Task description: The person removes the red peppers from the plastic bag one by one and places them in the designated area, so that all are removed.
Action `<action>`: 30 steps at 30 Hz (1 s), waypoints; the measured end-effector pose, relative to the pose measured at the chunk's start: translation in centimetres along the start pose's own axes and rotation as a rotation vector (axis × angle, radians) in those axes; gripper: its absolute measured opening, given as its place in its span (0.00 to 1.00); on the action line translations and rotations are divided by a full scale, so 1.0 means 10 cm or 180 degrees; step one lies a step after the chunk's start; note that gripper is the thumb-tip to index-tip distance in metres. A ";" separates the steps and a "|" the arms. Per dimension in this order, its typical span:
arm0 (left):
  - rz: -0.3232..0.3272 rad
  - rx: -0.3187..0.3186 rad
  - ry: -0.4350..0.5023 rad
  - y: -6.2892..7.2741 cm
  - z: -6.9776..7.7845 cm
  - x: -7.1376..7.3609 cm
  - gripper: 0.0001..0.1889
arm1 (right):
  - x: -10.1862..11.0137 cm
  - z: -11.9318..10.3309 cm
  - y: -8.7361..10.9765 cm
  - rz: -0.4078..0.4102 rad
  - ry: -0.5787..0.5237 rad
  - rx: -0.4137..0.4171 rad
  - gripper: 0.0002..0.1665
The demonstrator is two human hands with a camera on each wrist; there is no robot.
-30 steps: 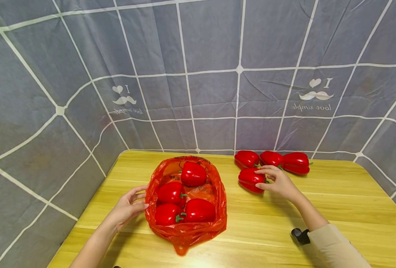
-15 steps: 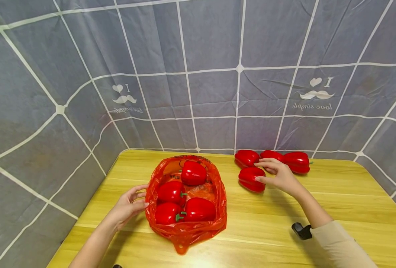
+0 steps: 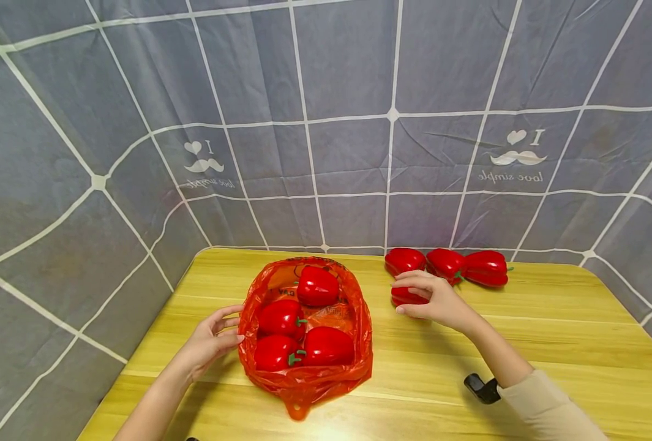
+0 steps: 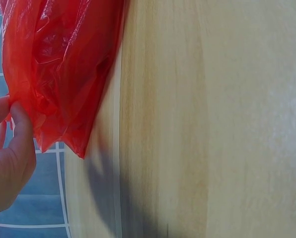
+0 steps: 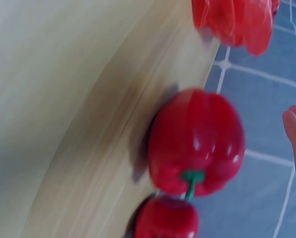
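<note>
Red plastic makes up the bag (image 3: pixel 362 337), standing with its mouth wide on the yellow wood-grain table (image 3: pixel 557 331). 4 bell peppers (image 3: pixel 328 346) sit inside it: 1 at the back, 1 at mid-left and 2 side by side at the front, with bare film showing between them.

At the left rim, the person's left hand (image 3: pixel 212 343) holds the film between thumb and fingertips. The right hand (image 3: pixel 441 300) is spread, its thumb and fingers well parted over a loose pepper (image 5: pixel 197 148) to the right of the bag. Contact is hard to judge from above, since the hand covers much of that pepper, but the right wrist view shows a gap.

Behind it, 3 more peppers (image 3: pixel 444 262) lie in a row along the table's back edge, against the grey checked cloth (image 3: pixel 353 153). By this count, filling the bag looks about half done: 4 are in, and 4 are left outside, including the 1 beneath the right hand.
</note>
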State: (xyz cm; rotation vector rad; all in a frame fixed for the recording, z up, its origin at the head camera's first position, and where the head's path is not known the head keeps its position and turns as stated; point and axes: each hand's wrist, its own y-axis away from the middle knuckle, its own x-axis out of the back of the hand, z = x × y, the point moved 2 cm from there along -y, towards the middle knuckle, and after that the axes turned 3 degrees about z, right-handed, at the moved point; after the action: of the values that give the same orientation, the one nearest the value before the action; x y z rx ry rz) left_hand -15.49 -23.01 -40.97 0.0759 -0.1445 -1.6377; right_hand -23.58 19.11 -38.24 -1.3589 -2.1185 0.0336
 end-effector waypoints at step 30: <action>-0.0025 -0.0024 0.0016 0.00 0.00 0.01 0.33 | -0.86 -0.19 -0.11 -0.0771 -0.0546 0.0112 0.24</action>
State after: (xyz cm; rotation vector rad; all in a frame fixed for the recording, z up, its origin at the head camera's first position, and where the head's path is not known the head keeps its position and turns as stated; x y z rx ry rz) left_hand -15.55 -23.14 -40.93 0.0749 -0.1344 -1.6457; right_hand -21.04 10.86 -40.46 -1.1051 -2.4013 0.0912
